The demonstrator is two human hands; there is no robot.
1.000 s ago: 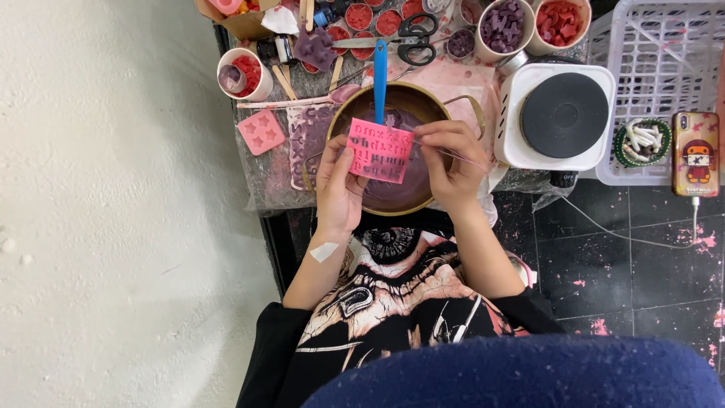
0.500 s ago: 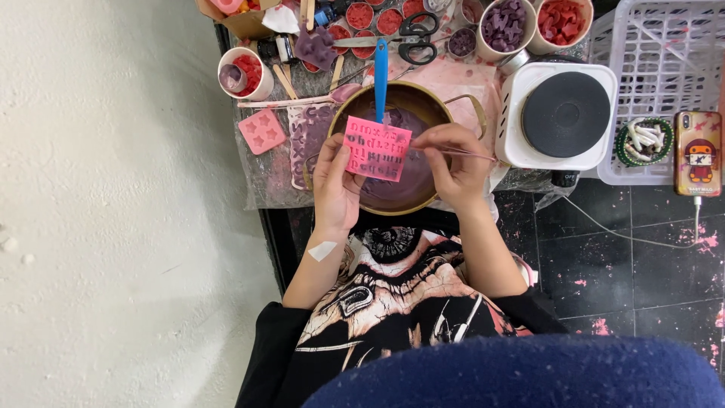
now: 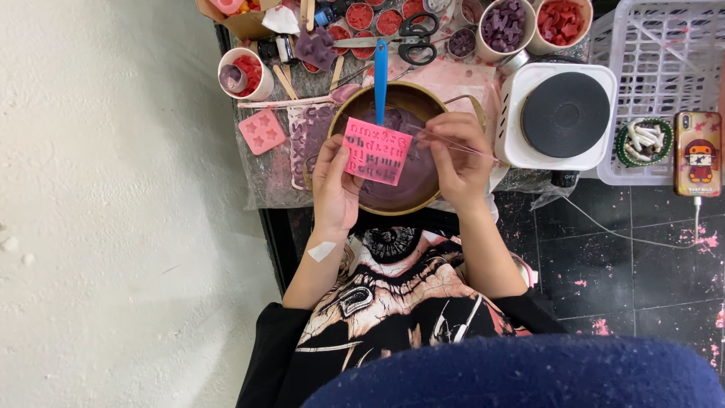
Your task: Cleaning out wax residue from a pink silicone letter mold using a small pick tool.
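The left hand point(image 3: 334, 189) grips a pink letter mould point(image 3: 377, 150) by its edge, held over the bowl point(image 3: 393, 147) of purple wax on the worktop point(image 3: 264, 181). The right hand point(image 3: 455, 155) pinches a thin stick point(image 3: 467, 147) toward the mould. Its letter cavities look dark, seemingly filled; picking appears under way, none visibly freed.

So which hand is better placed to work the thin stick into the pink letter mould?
Probably the right hand: it holds the thin stick beside the pink mould, which the left hand steadies.
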